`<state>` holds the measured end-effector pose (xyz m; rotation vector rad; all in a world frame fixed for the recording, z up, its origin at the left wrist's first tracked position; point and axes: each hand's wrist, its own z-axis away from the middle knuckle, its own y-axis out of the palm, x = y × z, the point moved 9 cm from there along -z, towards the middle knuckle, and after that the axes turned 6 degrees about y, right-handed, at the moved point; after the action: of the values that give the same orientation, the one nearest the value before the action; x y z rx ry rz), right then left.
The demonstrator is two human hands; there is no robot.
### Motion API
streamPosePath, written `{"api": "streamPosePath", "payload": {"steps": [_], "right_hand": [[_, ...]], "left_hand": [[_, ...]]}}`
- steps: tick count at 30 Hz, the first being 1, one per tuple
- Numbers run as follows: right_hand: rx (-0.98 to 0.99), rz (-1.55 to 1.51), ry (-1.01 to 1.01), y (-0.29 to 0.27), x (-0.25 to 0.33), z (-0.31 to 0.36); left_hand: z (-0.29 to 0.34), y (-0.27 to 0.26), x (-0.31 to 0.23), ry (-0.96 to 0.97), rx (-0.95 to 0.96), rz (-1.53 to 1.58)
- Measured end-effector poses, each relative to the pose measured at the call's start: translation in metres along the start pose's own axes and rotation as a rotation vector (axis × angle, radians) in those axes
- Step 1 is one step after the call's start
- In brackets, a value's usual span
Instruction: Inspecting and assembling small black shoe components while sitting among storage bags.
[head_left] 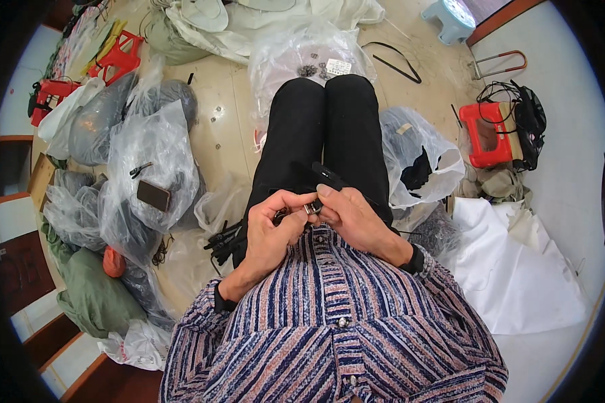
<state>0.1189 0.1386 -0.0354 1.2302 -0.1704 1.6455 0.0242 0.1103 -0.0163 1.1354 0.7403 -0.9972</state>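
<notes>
Over my lap, my left hand (270, 230) and my right hand (359, 220) meet with fingertips closed. Between them they pinch a small shiny metal buckle (310, 209) attached to a black strap. A length of black strap (328, 176) sticks up beyond my right fingers and lies over my dark trousers. Fingers cover part of the buckle, so how the strap runs through it is hidden. Beside my left wrist hangs a bunch of black straps (223, 243).
A clear plastic sheet (269, 64) past my knees holds small dark metal pieces (308, 70). Left lie stuffed plastic bags, one bearing a phone (154, 195). Right are an open bag (444, 151) with black items, a red stool (485, 134) and white cloth (511, 282).
</notes>
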Motion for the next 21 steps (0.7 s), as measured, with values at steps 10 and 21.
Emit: {"api": "streamPosePath", "payload": {"steps": [10, 21], "right_hand": [[-0.006, 0.202, -0.03, 0.004, 0.008, 0.006], [-0.008, 0.293, -0.036, 0.008, 0.02, 0.01]], "left_hand": [[-0.002, -0.002, 0.008, -0.045, -0.081, 0.038], [-0.001, -0.001, 0.004, -0.065, -0.086, 0.017]]}}
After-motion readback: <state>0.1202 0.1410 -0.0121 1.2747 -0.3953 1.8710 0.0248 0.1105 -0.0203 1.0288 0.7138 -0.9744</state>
